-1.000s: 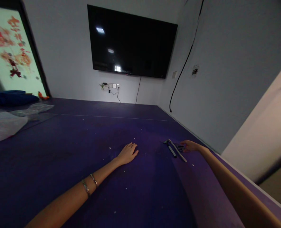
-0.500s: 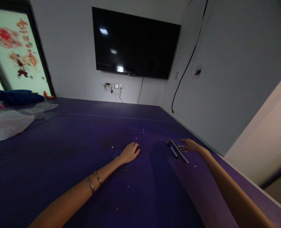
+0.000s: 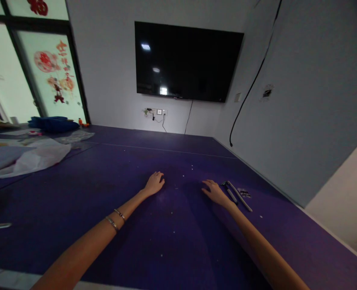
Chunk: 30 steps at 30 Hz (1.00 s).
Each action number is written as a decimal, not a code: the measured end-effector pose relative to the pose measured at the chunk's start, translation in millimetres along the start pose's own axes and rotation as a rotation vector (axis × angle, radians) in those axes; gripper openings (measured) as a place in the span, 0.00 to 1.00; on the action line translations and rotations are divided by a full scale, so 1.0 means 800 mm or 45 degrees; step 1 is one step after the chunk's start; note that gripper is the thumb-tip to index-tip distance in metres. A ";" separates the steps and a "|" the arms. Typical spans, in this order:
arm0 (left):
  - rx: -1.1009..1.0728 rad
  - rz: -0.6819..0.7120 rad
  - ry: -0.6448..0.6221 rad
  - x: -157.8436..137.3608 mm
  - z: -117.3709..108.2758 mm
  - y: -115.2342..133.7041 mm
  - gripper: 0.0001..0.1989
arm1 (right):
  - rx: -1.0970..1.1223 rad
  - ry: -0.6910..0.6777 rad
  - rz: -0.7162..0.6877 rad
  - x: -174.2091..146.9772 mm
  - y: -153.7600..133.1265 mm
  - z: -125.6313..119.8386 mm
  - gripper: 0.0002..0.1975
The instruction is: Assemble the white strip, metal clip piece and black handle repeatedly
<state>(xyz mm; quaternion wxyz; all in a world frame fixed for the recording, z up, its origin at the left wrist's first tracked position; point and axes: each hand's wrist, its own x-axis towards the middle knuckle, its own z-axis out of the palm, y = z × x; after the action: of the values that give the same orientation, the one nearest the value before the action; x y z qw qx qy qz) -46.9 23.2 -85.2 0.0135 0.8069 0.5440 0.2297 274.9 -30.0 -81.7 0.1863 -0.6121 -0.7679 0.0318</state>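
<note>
My left hand is over the purple tabletop, fingers stretched forward and holding nothing. My right hand is open too, palm down with its fingers apart, just left of a small group of things. Nearest to it lies a razor-like tool with a dark and grey handle, partly beside my wrist. Along its right side runs a long, slightly curved grey strip. A small clear packet with dark contents lies to the right of the strip.
White sheeting and a blue cloth bundle lie at the left, with a small orange item behind. A black cable hangs by the right wall. A television is on the far wall. White specks dot the surface.
My right hand has moved left, from above the small packet to the other side of the razor-like tool. The view has turned left, bringing more of the left side in.
</note>
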 end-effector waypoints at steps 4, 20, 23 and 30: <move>0.118 -0.103 -0.004 -0.010 -0.010 -0.036 0.20 | -0.119 0.021 0.137 -0.010 -0.015 0.025 0.21; 0.172 -0.127 -0.088 -0.025 -0.008 -0.044 0.24 | -0.173 0.037 0.150 -0.020 -0.023 0.024 0.22; 0.158 -0.127 -0.088 -0.026 -0.008 -0.044 0.23 | -0.165 0.048 0.143 -0.020 -0.021 0.026 0.22; 0.185 -0.125 -0.095 -0.025 -0.006 -0.047 0.23 | -0.149 0.059 0.149 -0.021 -0.022 0.026 0.22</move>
<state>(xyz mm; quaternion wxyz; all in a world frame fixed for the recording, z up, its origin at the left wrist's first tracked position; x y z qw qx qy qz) -87.1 19.8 -98.5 -0.0135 0.7861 0.5973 0.1585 254.9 -46.8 -100.7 0.1656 -0.6663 -0.7268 -0.0164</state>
